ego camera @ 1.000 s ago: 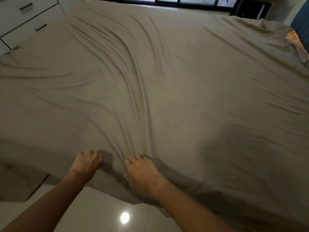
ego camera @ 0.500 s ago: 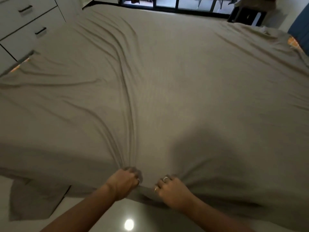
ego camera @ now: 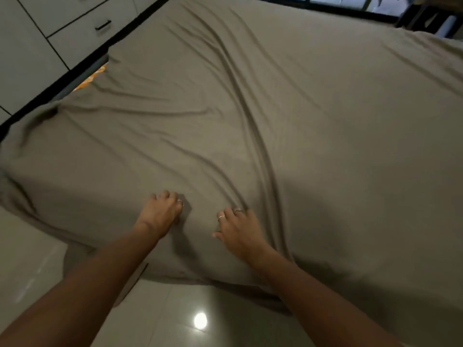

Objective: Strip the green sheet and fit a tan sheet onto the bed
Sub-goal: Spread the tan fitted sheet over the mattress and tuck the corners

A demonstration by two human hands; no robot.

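Note:
The tan sheet (ego camera: 288, 116) lies spread over the whole bed, with long creases running from the far side down to my hands. Its near edge hangs over the bedside toward the floor. My left hand (ego camera: 162, 212) sits on the sheet near that edge, fingers curled into the fabric. A short way to the right, my right hand (ego camera: 238, 227) also has its fingers curled into the cloth, where the creases meet. No green sheet is in view.
An orange patterned mattress corner (ego camera: 96, 75) shows bare at the far left, beside the dark bed frame (ego camera: 75, 68). White drawers (ego camera: 75, 33) stand to the left. A window runs along the back. Glossy floor tiles (ego camera: 200, 320) lie below me.
My hands had pulled a bunch of sheet back toward the near edge; now they are spread apart and further up on the bed. The view has swung right, baring the left mattress corner.

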